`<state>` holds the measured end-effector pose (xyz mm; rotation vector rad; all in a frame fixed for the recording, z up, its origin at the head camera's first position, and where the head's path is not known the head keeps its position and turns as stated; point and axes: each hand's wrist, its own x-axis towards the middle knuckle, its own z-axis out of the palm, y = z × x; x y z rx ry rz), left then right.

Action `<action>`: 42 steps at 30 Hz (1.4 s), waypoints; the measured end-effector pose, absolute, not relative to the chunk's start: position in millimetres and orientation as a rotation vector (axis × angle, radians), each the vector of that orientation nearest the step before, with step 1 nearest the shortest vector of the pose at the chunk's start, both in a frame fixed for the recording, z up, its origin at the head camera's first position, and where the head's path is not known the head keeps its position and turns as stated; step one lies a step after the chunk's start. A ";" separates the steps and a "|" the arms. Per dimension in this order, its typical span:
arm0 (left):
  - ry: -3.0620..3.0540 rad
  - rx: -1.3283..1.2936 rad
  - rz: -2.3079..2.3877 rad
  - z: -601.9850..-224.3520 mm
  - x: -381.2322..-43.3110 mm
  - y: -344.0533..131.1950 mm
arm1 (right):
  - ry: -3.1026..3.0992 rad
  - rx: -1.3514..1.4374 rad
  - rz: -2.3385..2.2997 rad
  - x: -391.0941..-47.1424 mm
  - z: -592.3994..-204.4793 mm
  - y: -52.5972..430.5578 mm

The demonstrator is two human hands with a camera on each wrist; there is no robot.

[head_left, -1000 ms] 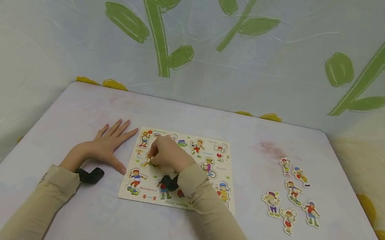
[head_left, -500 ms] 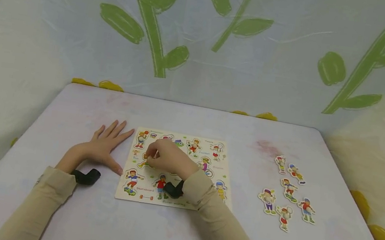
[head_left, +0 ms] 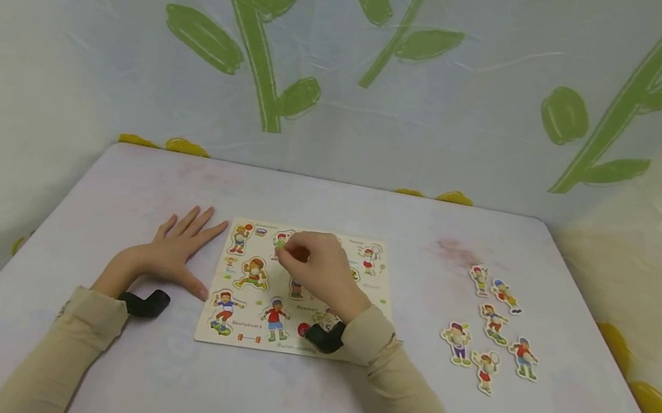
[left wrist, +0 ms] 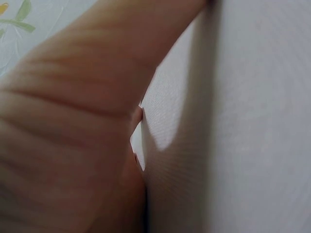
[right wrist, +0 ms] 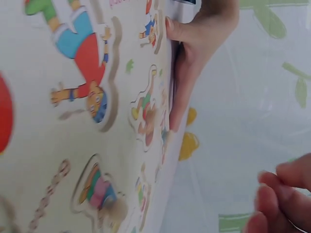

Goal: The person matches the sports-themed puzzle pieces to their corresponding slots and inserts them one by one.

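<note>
A wooden peg puzzle board (head_left: 384, 299) with cartoon sports figures lies on the table. My left hand (head_left: 174, 255) rests flat left of it, fingers spread, thumb tip at the board's edge; its palm side fills much of the left wrist view. Above the board's upper middle hovers my right hand (head_left: 323, 265), fingers loosely curled, thumb near the index finger. No piece shows between its fingertips (right wrist: 272, 194) in the right wrist view. A runner puzzle piece (head_left: 254, 273) with a round knob sits in its recess. The right hand and wrist hide part of the board.
Several loose figure pieces lie right of the board, including a purple-trousered one (head_left: 458, 343), a racket player (head_left: 484, 371) and a skater (head_left: 524, 358). Behind the table (head_left: 332, 199) hangs a flower-printed sheet (head_left: 444, 124). A black wrist camera (head_left: 325, 338) sits low over the board.
My right hand has let go of the runner piece, lifted off and moved right. The left hand stays in place. The whole head view has shifted slightly.
</note>
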<state>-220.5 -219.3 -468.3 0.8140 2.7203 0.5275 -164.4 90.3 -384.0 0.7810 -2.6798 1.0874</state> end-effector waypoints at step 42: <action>2.706 0.819 0.552 -455.4 -212.2 -214.6 | -2.675 0.082 1.424 -119.9 -398.7 270.6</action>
